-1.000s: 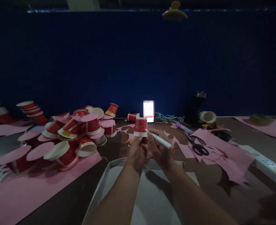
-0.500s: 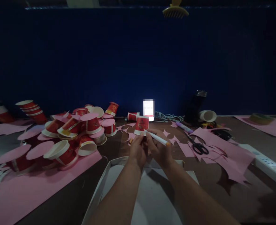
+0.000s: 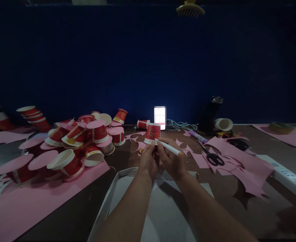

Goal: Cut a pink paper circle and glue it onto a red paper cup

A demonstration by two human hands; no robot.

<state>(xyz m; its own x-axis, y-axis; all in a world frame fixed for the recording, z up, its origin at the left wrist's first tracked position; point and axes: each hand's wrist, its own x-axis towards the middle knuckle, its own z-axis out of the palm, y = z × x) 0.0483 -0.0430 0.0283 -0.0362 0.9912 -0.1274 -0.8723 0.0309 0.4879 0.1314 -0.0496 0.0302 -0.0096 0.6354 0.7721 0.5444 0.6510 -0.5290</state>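
From where I stood, the person's left hand (image 3: 148,160) had its fingers clamped low on a small red paper cup with a white rim (image 3: 152,132), held upside down just above the fingertips, rim lowermost. The right hand (image 3: 173,160) had its fingers closed round a slim white marker with an orange end (image 3: 170,148), its tip right by the cup's rim; I couldn't tell whether it touched. Straight beyond the fingers glowed an upright phone (image 3: 160,116), its lower corner hidden by the cup. Well to the left of them, red paper cups topped with pink paper discs (image 3: 99,135) lay heaped, some tipped over, above a large flat pink paper sheet (image 3: 47,208). To the right of the fingers, black-handled scissors (image 3: 215,159) rested among jagged pink paper offcuts (image 3: 253,168), with a purple tube (image 3: 197,137) just behind and a white power strip (image 3: 286,175) farther out. Nearer the person than the fingers, a shallow pale cardboard tray (image 3: 163,215) sat on the dark brown tabletop (image 3: 72,222), under both forearms.
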